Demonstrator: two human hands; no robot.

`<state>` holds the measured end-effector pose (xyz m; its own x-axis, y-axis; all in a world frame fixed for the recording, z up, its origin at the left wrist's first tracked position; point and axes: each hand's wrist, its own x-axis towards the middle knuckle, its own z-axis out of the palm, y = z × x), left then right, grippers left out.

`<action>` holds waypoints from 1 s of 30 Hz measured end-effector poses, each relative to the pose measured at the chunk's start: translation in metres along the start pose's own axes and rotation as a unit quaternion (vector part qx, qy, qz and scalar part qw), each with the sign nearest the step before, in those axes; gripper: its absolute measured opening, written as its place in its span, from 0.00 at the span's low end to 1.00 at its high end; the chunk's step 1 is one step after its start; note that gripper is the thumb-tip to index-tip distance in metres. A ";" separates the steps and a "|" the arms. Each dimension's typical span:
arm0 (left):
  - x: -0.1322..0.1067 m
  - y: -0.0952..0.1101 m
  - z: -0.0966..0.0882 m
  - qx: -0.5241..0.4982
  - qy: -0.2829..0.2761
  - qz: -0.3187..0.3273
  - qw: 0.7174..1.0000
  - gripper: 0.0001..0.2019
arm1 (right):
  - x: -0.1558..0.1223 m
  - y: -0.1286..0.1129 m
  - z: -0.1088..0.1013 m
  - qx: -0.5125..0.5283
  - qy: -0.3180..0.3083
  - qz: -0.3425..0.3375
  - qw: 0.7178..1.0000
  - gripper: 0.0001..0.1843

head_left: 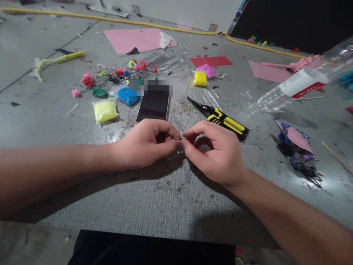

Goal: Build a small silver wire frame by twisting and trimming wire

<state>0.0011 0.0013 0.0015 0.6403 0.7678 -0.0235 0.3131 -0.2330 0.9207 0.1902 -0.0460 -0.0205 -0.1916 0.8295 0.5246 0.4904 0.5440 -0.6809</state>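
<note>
My left hand and my right hand meet above the front middle of the table, thumbs and fingertips pinched together. Between them is a thin, shiny wire-like piece, mostly hidden by the fingers. A faint loop of it seems to hang just below the thumbs. Just beyond the left hand lies a smartphone with a dark screen. Black-and-yellow pliers rest right behind the right hand, their tips pointing away to the left.
Yellow clay and blue clay in bags lie left of the phone. At right, a clear plastic bottle lies near a dark blue craft piece. Pink paper and a yellow cable lie farther back.
</note>
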 end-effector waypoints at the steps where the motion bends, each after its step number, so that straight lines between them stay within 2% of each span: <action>1: 0.000 0.000 0.000 -0.001 -0.003 0.001 1.000 0.05 | 0.000 0.000 0.000 -0.002 -0.001 -0.002 1.000 0.02; 15: -0.001 -0.001 -0.002 -0.010 -0.033 0.005 0.999 0.05 | 0.005 0.001 -0.007 0.004 -0.040 -0.053 0.998 0.05; 23: -0.001 -0.004 -0.005 0.002 -0.060 0.007 0.998 0.05 | 0.008 0.013 -0.013 0.080 -0.121 -0.059 0.988 0.04; 30: -0.002 -0.003 -0.008 -0.024 -0.078 -0.007 0.997 0.03 | 0.010 0.014 -0.021 0.101 -0.145 -0.055 0.983 0.07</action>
<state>-0.0066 0.0058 0.0025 0.7385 0.6677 -0.0939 0.2914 -0.1905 0.9374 0.2127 -0.0325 -0.0142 -0.4832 0.7498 0.4520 0.2809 0.6218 -0.7311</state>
